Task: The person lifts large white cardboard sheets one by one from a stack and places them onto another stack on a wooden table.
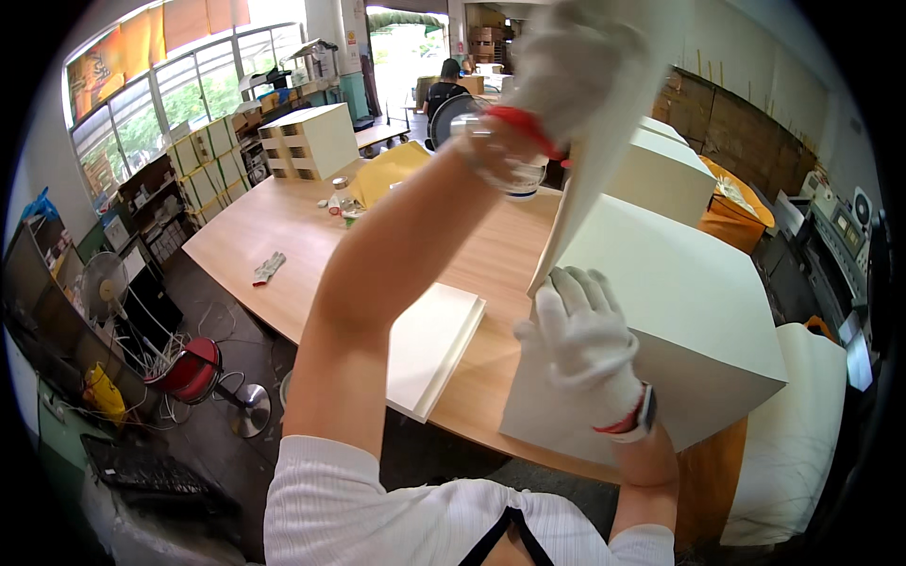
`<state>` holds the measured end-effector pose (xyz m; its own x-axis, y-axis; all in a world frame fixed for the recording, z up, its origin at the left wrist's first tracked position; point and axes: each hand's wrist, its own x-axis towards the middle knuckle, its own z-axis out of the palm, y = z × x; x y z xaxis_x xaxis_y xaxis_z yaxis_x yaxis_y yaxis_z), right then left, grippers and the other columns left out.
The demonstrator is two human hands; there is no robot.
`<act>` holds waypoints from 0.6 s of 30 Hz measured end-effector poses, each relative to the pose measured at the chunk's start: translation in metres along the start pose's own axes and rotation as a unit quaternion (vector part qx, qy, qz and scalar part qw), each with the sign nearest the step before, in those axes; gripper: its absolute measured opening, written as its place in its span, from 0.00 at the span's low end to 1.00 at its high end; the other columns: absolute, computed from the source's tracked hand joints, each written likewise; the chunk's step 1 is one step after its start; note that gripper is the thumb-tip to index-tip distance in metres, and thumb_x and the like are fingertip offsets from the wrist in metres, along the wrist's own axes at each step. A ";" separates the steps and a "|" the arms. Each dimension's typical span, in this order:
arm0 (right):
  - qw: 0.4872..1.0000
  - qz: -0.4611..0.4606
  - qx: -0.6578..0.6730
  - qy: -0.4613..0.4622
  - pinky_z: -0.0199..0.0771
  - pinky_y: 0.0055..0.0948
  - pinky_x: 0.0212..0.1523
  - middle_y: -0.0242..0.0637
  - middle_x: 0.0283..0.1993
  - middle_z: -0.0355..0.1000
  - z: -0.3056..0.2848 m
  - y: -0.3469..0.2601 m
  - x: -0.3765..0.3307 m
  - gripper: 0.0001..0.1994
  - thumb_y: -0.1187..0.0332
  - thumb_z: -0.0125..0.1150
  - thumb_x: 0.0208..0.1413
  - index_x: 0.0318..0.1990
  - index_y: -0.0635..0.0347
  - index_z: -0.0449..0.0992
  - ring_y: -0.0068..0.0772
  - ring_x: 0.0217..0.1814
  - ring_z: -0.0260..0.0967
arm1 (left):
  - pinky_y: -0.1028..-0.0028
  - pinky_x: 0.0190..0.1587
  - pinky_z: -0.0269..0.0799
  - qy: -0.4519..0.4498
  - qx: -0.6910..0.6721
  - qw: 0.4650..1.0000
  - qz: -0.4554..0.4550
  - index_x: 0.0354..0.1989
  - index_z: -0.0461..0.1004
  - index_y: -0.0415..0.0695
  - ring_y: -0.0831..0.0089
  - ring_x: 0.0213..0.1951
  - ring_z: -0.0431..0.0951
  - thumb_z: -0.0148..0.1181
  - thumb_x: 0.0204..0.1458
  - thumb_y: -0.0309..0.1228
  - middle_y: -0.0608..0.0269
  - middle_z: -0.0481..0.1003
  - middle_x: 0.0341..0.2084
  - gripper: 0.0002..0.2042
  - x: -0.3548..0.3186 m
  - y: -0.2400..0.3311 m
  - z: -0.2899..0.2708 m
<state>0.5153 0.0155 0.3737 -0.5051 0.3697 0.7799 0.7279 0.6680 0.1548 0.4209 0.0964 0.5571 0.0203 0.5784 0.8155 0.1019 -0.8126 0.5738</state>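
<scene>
My left hand (578, 75), in a white glove with a red cuff, is raised high and blurred. It appears to grip a bundle of white paper sheets (613, 151) standing tilted up on edge, though its fingertips are hidden. Below it, my right hand (585, 340) wears a matching glove. Its fingers stretch out flat against the near left corner of a tall stack of white paper (679, 274), close to the lower end of the raised sheets. A smaller pile of white sheets (429, 349) lies on the wooden table (321, 222) beside my left arm.
Another white stack (665, 174) stands farther back, near an orange bag (736, 212). A loose glove (269, 269), a yellow sheet (392, 174) and small jars lie on the table. To the left are a red stool (193, 373) and a fan (104, 278). A person (445, 90) sits beyond.
</scene>
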 end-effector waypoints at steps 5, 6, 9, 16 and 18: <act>0.998 -0.021 -0.023 0.059 0.72 0.50 0.49 0.48 0.42 0.71 0.020 -0.016 0.011 0.17 0.65 0.66 0.48 0.40 0.67 0.71 0.53 0.44 0.70 | 0.71 0.35 0.75 0.230 -0.156 0.960 0.043 0.40 0.79 0.46 0.70 0.34 0.78 0.64 0.50 0.31 0.62 0.77 0.33 0.09 0.013 -0.088 -0.137; 0.998 -0.019 -0.024 0.055 0.72 0.51 0.50 0.48 0.43 0.71 0.019 -0.018 0.010 0.17 0.65 0.66 0.48 0.41 0.67 0.71 0.54 0.45 0.71 | 0.71 0.35 0.75 0.276 -0.100 0.956 0.020 0.43 0.78 0.46 0.70 0.34 0.78 0.65 0.51 0.32 0.62 0.77 0.34 0.11 0.005 -0.097 -0.158; 0.999 -0.013 -0.040 0.035 0.73 0.51 0.51 0.46 0.45 0.72 0.011 -0.021 0.013 0.16 0.67 0.66 0.47 0.43 0.65 0.73 0.51 0.46 0.72 | 0.73 0.37 0.77 0.374 -0.116 0.913 -0.117 0.44 0.77 0.42 0.71 0.34 0.78 0.67 0.49 0.31 0.60 0.77 0.35 0.14 -0.016 -0.088 -0.199; 0.915 0.116 0.373 0.104 0.70 0.47 0.59 0.58 0.56 0.70 0.096 -0.089 -0.008 0.35 0.74 0.71 0.47 0.63 0.72 0.61 0.54 0.59 0.70 | 0.71 0.27 0.72 0.359 0.005 0.933 0.006 0.53 0.72 0.38 0.73 0.26 0.73 0.63 0.46 0.21 0.56 0.78 0.36 0.22 -0.138 -0.081 -0.165; 0.864 0.211 0.453 0.069 0.69 0.43 0.60 0.64 0.63 0.63 0.159 -0.114 -0.020 0.42 0.73 0.70 0.49 0.69 0.73 0.51 0.56 0.63 0.66 | 0.67 0.35 0.75 0.253 0.255 0.917 0.172 0.57 0.71 0.38 0.64 0.33 0.77 0.62 0.42 0.19 0.50 0.77 0.43 0.28 -0.179 -0.117 -0.155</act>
<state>0.3686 0.0343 0.2436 -0.1788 0.6643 0.7257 0.1412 0.7473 -0.6493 0.2517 0.0769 0.3553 -0.3128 0.0825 0.9462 0.6300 -0.7275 0.2717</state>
